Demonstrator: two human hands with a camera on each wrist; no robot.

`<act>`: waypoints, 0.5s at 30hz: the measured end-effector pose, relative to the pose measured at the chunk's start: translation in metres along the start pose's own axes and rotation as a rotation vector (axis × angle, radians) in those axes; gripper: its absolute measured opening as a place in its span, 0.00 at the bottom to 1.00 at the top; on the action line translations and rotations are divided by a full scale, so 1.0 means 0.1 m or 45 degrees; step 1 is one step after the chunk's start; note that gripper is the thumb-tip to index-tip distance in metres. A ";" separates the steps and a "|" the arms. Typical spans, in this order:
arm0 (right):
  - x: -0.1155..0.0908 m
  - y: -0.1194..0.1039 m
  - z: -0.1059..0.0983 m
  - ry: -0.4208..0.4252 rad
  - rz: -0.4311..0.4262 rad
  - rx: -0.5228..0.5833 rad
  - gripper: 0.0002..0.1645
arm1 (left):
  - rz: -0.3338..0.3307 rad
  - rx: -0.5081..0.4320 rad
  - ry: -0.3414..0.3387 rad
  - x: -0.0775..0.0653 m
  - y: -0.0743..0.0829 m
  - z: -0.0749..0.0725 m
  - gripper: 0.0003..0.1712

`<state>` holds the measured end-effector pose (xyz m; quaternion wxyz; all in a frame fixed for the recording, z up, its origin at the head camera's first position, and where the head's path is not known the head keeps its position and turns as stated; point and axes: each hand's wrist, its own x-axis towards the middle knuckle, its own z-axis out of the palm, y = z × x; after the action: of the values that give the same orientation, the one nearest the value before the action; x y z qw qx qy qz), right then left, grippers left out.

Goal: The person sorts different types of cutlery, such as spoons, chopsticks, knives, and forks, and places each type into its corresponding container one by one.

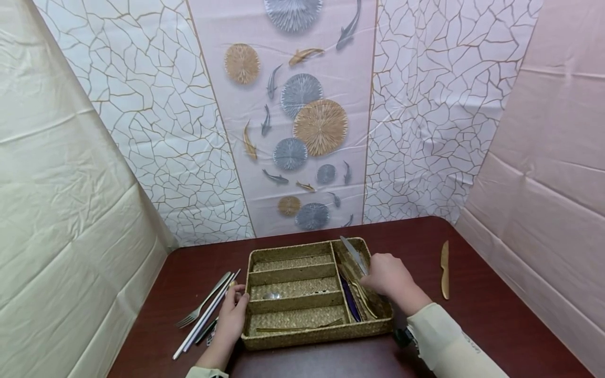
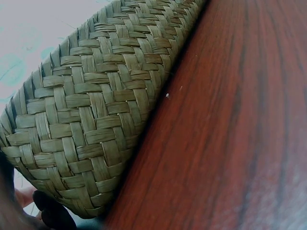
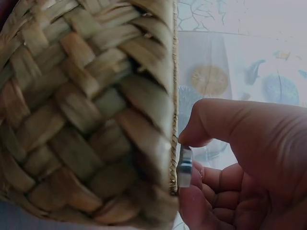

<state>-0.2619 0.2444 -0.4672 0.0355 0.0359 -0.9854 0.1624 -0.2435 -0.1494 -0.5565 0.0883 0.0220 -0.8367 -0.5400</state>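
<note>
In the head view, my right hand [image 1: 389, 278] pinches a silver knife [image 1: 354, 255] over the long right compartment of a woven tray [image 1: 316, 331], its blade pointing to the far left. The right wrist view shows thumb and fingers closed on the end of its handle [image 3: 185, 167], beside the tray's woven wall. At the tray's left side, my left hand [image 1: 231, 317] rests its thumb and fingertips against the outer wall. Beneath the knife lie a dark purple-handled piece [image 1: 350, 299] and several gold pieces of cutlery [image 1: 363, 298].
A small spoon [image 1: 271, 296] lies in the middle left compartment, and a thin gold piece [image 1: 300, 329] in the front one. Left of the tray are a fork [image 1: 191, 316], chopsticks [image 1: 203, 323] and other cutlery. A gold knife [image 1: 445, 270] lies on the table at right.
</note>
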 end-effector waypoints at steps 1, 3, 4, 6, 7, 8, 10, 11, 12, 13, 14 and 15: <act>0.00 -0.01 0.00 0.001 -0.001 -0.008 0.24 | 0.000 0.000 0.002 0.00 0.00 0.00 0.17; 0.00 -0.02 0.01 0.001 -0.009 -0.028 0.24 | -0.002 0.004 0.009 0.00 0.00 0.00 0.17; 0.00 -0.02 0.01 0.002 -0.016 -0.040 0.23 | -0.003 0.002 0.012 0.00 0.00 0.01 0.17; 0.00 -0.04 0.01 0.002 -0.023 -0.060 0.22 | -0.004 0.003 0.018 0.00 0.00 0.01 0.17; 0.00 -0.05 0.02 0.002 -0.026 -0.068 0.21 | -0.003 0.003 0.020 0.00 0.00 0.01 0.17; -0.01 -0.06 0.02 0.002 -0.028 -0.074 0.21 | -0.003 0.005 0.021 0.00 -0.01 0.01 0.17; -0.01 -0.07 0.03 0.000 -0.030 -0.086 0.20 | -0.002 0.008 0.024 0.00 -0.01 0.01 0.17; -0.02 -0.08 0.03 0.001 -0.032 -0.090 0.20 | -0.002 0.011 0.025 0.00 -0.01 0.01 0.17; -0.02 -0.09 0.04 0.005 -0.037 -0.101 0.20 | -0.003 0.012 0.024 0.00 -0.01 0.01 0.17; -0.03 -0.09 0.04 0.006 -0.040 -0.110 0.19 | -0.002 0.011 0.023 0.00 -0.01 0.01 0.17; -0.03 -0.10 0.04 0.012 -0.047 -0.123 0.19 | -0.002 0.009 0.022 0.00 -0.01 0.01 0.17; -0.03 -0.10 0.05 0.017 -0.056 -0.137 0.19 | -0.001 0.006 0.021 0.00 -0.01 0.01 0.17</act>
<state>-0.2582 0.2336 -0.4688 0.0477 0.0547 -0.9914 0.1085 -0.2438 -0.1490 -0.5580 0.0948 0.0270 -0.8373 -0.5378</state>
